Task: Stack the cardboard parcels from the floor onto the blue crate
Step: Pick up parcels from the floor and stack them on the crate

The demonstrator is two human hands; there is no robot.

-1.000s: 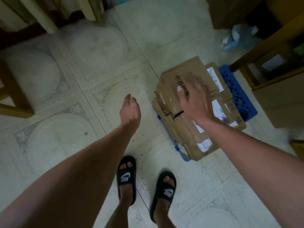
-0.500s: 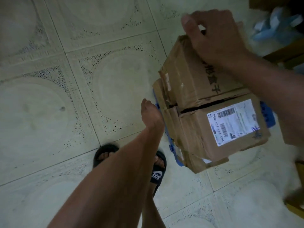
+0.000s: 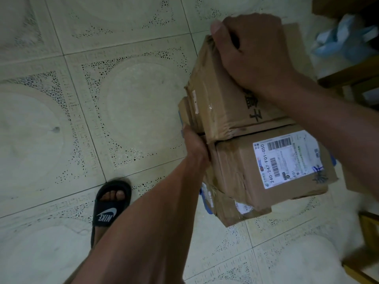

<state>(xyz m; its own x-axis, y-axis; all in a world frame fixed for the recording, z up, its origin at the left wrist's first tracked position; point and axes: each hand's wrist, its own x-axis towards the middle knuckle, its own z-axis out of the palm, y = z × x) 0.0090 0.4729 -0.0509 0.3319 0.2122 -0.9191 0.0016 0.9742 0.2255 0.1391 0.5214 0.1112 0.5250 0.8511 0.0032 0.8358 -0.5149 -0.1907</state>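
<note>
Several cardboard parcels stand stacked on the blue crate [image 3: 205,201], of which only thin blue slivers show at the stack's left edge. My right hand [image 3: 252,56] grips the far end of the top parcel [image 3: 217,99], fingers curled over its edge. Nearer to me lies a parcel with a white shipping label [image 3: 246,171]. My left hand [image 3: 194,142] presses against the stack's left side, between those two parcels; its fingers are hidden. Lower parcels [image 3: 225,210] peek out beneath.
Patterned pale floor tiles spread to the left. My foot in a black sandal [image 3: 110,210] stands at lower left. Wooden furniture [image 3: 352,78] and a blue plastic bag [image 3: 344,37] crowd the right side; another wooden piece [image 3: 369,242] sits at lower right.
The view has closed in on the stack. My right hand moved from the top face to the far end of the top parcel. My left hand came from mid-air to the stack's left side.
</note>
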